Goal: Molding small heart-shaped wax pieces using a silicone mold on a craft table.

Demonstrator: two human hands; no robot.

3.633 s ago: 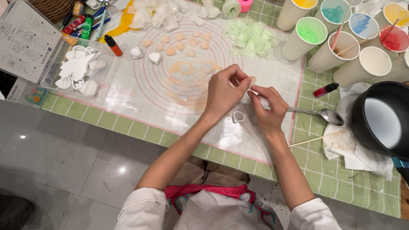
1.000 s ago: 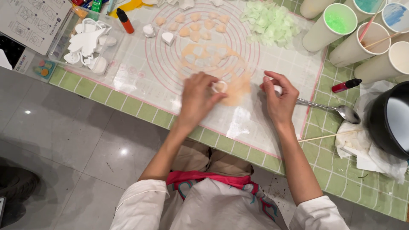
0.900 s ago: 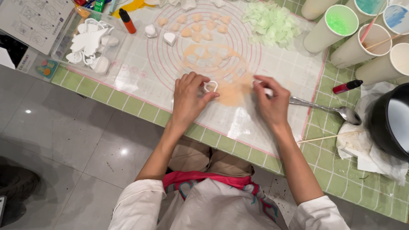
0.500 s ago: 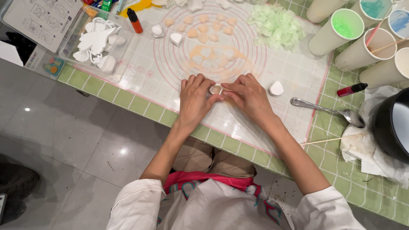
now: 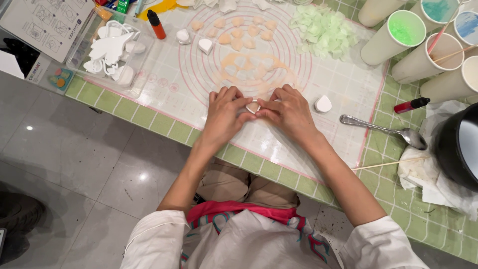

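White heart cutter point(image 5: 253, 106) pinched between left hand point(image 5: 222, 118) and right hand point(image 5: 291, 112)

Bare mat point(image 5: 169, 84) is left open left of the hands, while passage is blocked far by peach petals point(image 5: 239, 35), right by a white cutter point(image 5: 323, 103), spoon point(image 5: 383, 130) and cups point(image 5: 398, 37).

A single head-worn camera looks steeply down, fairly near, over the mat point(image 5: 164, 74) and green-tiled table point(image 5: 398, 199).

Bright, even light; sharp focus.
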